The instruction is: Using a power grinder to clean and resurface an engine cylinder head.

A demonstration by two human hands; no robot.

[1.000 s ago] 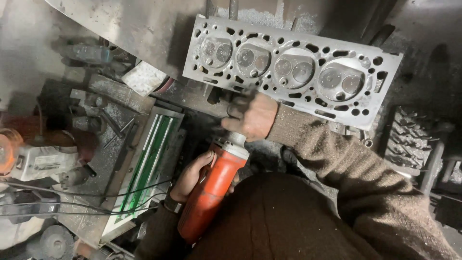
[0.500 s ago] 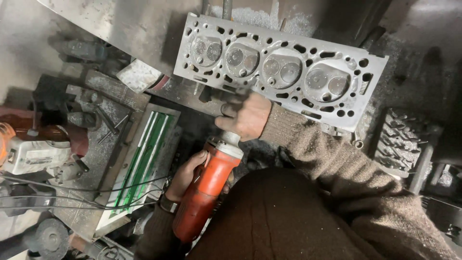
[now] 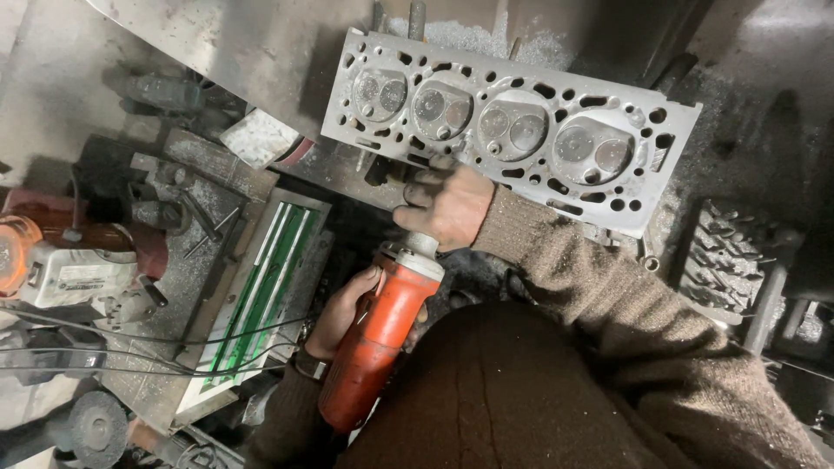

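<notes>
an orange power grinder (image 3: 373, 343) is held low in the frame, closest to the body, its long barrel gripped around the middle by the left hand (image 3: 343, 313), whose fingers are wrapped closed over the casing. the front end of the tool, a grey metal collar, is covered by the right hand (image 3: 447, 207), which is curled closed over it from above, so the working tip cannot be seen. the tool is judged to be fairly heavy and rigid, with a smooth plastic shell that could slip in dusty fingers; a two-handed hold, one hand on the barrel and one at the neck, is judged the sound way to take it. just beyond the knuckles of the right hand, touching or nearly touching them, a grey cylinder head (image 3: 512, 130) is laid flat with four round combustion chambers facing up. it is judged to be a heavy, stiff casting, unlikely to shift, best lifted by its two ends, and its machined face is judged liable to scratching. to the outside of the left hand, a tray with green strips (image 3: 261, 291) is seen on a dusty bench, and farther out on that side a white and orange machine (image 3: 61, 265) is set among cables. well beyond the right forearm, a dark ribbed part (image 3: 730, 260) is seen.
</notes>
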